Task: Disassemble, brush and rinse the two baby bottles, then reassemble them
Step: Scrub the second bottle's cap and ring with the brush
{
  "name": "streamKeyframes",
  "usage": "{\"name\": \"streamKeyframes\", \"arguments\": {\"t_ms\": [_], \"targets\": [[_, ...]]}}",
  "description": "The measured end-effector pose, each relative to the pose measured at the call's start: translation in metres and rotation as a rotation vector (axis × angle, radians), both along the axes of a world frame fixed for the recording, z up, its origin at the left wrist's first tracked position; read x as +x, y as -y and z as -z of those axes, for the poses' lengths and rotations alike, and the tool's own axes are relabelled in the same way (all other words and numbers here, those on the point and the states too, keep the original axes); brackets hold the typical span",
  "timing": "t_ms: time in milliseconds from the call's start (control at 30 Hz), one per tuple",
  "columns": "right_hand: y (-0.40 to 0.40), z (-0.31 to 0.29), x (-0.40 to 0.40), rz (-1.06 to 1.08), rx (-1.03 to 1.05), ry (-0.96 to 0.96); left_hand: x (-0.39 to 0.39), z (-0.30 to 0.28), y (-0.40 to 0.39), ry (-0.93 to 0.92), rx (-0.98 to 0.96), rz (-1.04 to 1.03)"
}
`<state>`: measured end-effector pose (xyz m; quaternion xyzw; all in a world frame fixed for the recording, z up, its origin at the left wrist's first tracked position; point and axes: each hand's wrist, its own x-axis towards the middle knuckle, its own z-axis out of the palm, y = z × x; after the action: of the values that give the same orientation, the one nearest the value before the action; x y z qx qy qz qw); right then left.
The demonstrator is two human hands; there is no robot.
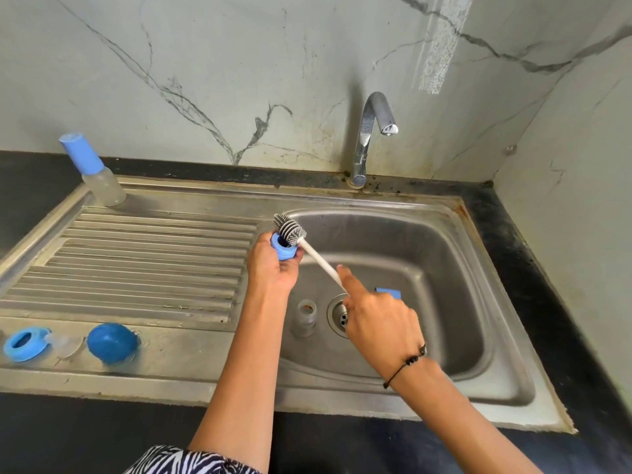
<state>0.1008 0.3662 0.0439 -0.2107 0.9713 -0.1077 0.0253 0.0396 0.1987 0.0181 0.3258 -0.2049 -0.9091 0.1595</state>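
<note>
Over the left edge of the steel sink basin, the left hand holds a blue bottle collar ring, its grip curled round the ring with the opening facing up. The right hand holds the white handle of a bottle brush; its grip is closed on the handle with the index finger stretched along it. The grey bristle head lies against the ring's rim, partly in the opening.

In the basin, a clear bottle body stands upright just left of the drain. A small blue part shows behind the right hand; what it is cannot be told.

On the ribbed drainboard, a second, assembled bottle with a blue cap stands at the far left corner. Along the near edge lie another blue collar ring, a clear nipple just beside it, and a blue dome cap. The chrome tap stands behind the basin, on a dark tabletop.
</note>
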Motion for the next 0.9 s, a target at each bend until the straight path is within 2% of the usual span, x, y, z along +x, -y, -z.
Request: {"name": "streamKeyframes", "arguments": {"t_ms": [200, 400, 600, 700, 900], "targets": [[0.006, 0.000, 0.022, -0.053, 0.034, 0.047, 0.000, 0.010, 0.015, 0.004, -0.014, -0.036], [0.010, -0.009, 0.005, -0.008, 0.062, -0.035, -0.004, -0.006, -0.008, 0.020, -0.200, 0.004], [0.008, -0.009, -0.005, 0.061, 0.005, 0.020, -0.003, -0.007, -0.013, 0.041, -0.184, 0.000], [0.008, -0.001, -0.001, 0.060, -0.022, 0.034, -0.002, -0.002, -0.004, 0.044, -0.108, -0.010], [0.004, 0.005, 0.016, 0.011, 0.042, 0.064, -0.006, 0.018, 0.006, 0.071, -0.036, -0.016]]}}
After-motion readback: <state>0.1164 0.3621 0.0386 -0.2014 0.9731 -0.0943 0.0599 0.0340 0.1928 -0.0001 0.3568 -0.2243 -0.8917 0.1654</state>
